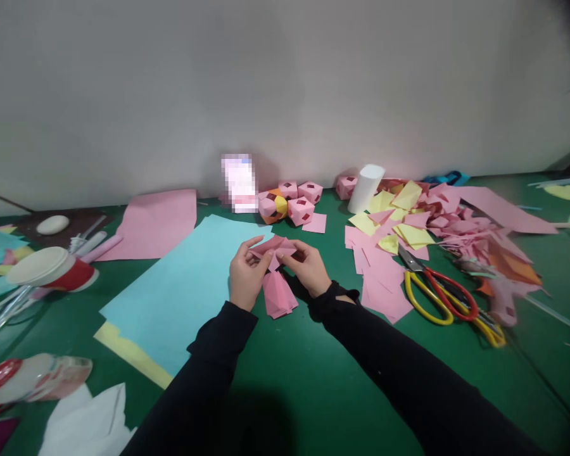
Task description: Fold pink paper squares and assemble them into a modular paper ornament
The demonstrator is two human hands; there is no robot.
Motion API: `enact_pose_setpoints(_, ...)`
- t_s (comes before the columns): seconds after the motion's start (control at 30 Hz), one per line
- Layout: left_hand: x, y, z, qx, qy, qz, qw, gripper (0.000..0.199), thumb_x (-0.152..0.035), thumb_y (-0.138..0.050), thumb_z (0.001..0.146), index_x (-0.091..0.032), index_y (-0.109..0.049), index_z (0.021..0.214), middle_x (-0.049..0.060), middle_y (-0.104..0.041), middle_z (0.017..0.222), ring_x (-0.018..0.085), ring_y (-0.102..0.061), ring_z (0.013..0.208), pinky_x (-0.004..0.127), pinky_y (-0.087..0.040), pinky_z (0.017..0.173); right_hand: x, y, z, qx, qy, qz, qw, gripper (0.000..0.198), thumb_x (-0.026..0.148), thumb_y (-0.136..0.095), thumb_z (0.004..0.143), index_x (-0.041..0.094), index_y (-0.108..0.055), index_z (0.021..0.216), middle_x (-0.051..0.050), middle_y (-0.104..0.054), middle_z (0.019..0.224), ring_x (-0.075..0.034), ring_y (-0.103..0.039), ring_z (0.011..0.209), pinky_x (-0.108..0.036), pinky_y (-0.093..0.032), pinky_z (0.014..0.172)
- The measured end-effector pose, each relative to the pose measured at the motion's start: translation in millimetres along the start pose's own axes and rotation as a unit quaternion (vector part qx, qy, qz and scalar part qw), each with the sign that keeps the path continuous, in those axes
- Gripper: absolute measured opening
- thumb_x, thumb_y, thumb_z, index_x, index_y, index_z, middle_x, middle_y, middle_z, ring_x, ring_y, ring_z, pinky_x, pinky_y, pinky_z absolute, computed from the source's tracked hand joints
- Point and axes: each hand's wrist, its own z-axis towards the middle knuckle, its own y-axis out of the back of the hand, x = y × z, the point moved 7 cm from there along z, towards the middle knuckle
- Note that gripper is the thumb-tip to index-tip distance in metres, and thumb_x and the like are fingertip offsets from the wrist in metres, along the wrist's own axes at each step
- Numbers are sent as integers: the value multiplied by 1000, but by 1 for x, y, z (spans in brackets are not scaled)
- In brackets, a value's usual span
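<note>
Between my two hands is a folded pink paper piece (277,246), pinched from both sides above the green table. My left hand (249,272) grips its left side with thumb and fingers. On the opposite side, my right hand (310,269) is closed on the same paper. Just below lies another folded pink paper shape (278,294), on the tabletop between my wrists. Beyond my hands sit several pink folded paper balls (301,210), one joined with yellow and orange paper. A small pink paper square (315,223) lies near them.
Blue sheets (180,272) and a pink sheet (156,221) spread to the left. A phone (240,183) leans on the wall. A white roll (366,189), paper scraps (380,278), scissors (439,288) and a glue gun (501,297) are right. A red-and-white cup (59,269) lies far left.
</note>
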Motion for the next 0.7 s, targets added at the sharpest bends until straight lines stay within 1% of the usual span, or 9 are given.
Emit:
enact_pose_setpoints(0.13,0,0,0,-2,1,-15,1000,46,-29,-75,70,-15,-62,112,6,-73,88,17,-68,80,27,-52,71,-3,1,1,2,2,11,1000,30,40,-74,71,19,-71,93,-1,-68,67,-18,-63,61,-30,-52,57)
enact_pose_setpoints(0.2,-1,0,1,-4,-6,-17,1000,44,-28,-75,70,-15,-62,110,7,-73,92,19,-69,84,28,-53,74,-5,1,2,2,2,20,1000,31,40,-74,71,19,-72,93,-2,-71,74,-18,-65,67,-31,-53,62)
enact_pose_setpoints(0.3,0,1,1,-6,-12,-16,1000,41,-28,-75,70,-15,-62,107,7,-73,93,19,-69,85,29,-53,75,-6,0,2,4,1,35,999,33,39,-76,69,18,-74,94,-5,-74,87,-19,-67,76,-34,-54,72)
enact_pose_setpoints(0.4,4,3,2,-15,-5,-21,1000,42,-29,-75,70,-14,-62,107,7,-73,92,19,-69,84,29,-53,75,-1,-1,1,11,9,53,999,33,41,-78,68,19,-77,92,-8,-74,101,-22,-68,90,-38,-53,84)
enact_pose_setpoints(0.47,6,5,3,-24,0,-22,999,43,-29,-74,70,-15,-61,108,7,-73,90,19,-69,82,28,-53,74,4,-3,-1,25,21,53,998,32,46,-76,71,22,-78,92,-8,-73,108,-24,-66,104,-39,-50,93)
enact_pose_setpoints(0.57,9,5,4,-30,8,-30,999,42,-25,-72,70,-15,-61,109,7,-73,91,19,-70,83,28,-54,74,6,-7,-1,50,25,60,997,37,56,-65,80,25,-79,93,-7,-73,111,-25,-60,118,-41,-45,102)
enact_pose_setpoints(0.63,9,5,4,-26,10,-37,999,42,-22,-71,69,-15,-61,109,7,-73,93,19,-70,85,29,-54,76,3,-7,0,55,16,74,996,42,60,-59,82,25,-79,92,-7,-73,109,-26,-58,120,-43,-45,102)
enact_pose_setpoints(0.7,7,3,4,-19,8,-37,999,42,-21,-70,69,-15,-61,109,7,-73,94,20,-70,87,30,-55,77,2,-5,1,46,11,83,995,40,59,-62,81,24,-79,90,-6,-74,106,-26,-59,118,-44,-44,103)
